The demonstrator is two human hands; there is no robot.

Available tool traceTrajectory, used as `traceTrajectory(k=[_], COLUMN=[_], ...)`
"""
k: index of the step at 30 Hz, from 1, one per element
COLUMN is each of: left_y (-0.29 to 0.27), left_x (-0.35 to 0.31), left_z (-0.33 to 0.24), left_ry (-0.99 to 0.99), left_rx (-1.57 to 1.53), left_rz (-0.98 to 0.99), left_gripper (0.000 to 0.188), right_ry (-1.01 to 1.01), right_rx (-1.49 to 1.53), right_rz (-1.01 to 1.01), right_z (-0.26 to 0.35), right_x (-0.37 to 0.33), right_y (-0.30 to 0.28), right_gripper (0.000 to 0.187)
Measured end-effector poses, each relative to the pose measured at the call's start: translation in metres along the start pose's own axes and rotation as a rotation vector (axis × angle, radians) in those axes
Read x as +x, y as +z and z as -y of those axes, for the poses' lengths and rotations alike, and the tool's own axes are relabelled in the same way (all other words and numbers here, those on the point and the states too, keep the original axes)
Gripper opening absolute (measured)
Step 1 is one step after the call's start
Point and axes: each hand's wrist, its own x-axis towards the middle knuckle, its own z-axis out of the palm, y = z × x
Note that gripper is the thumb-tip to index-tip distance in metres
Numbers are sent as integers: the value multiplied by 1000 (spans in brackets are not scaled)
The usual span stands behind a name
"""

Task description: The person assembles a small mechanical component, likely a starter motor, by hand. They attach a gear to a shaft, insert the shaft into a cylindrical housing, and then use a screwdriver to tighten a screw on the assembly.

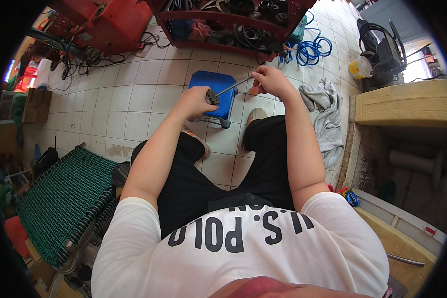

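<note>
My left hand [196, 103] is closed around a small dark, round metal part [212, 98] with an uneven, toothed-looking edge. A thin straight metal rod [234, 86] runs from that part up to my right hand [269, 82], whose fingers pinch its far end. The rod's lower tip meets the face of the part; whether it sits inside it I cannot tell. Any handle on the rod is hidden by my fingers. Below both hands stands a low blue stool [206, 78] with grey legs, between my feet.
A red tool cart [223, 37] with parts on its shelves stands ahead. Red machinery [107, 30] and black cables lie far left. A coiled blue hose [313, 49] and a grey cloth [325, 111] lie on the right floor. A green woven seat [67, 203] is at left.
</note>
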Motion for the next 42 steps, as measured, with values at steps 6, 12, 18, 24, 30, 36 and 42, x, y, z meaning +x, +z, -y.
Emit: traceTrajectory(k=[6,12,18,24,30,36,42], left_y=[-2,-3,0,-2,-6,-2,0], left_x=[-1,-2,-1,0,-3,-2,1], left_z=[-1,-4,2,1,-2,3,5], left_ry=[-11,-39,-14,-15,11,40,32], left_rx=[-4,-21,13,-9,-37,-10,-28], left_rz=[14,30,-19,-22,-19,-50,-62], left_gripper=[46,48,52,50,49,47,46], right_ry=[-67,-13,43,-60,-59,-70,-175], right_rx=[3,35,67,88,104,87,91], right_rz=[22,-51,-45,-28,-8,33,-69], right_z=[1,7,9,2,3,5,5], right_x=[-4,-4,-4,-1,-2,-5,0], right_y=[1,0,-3,1,3,2,6], right_gripper=[25,32,36,32,31,30,29])
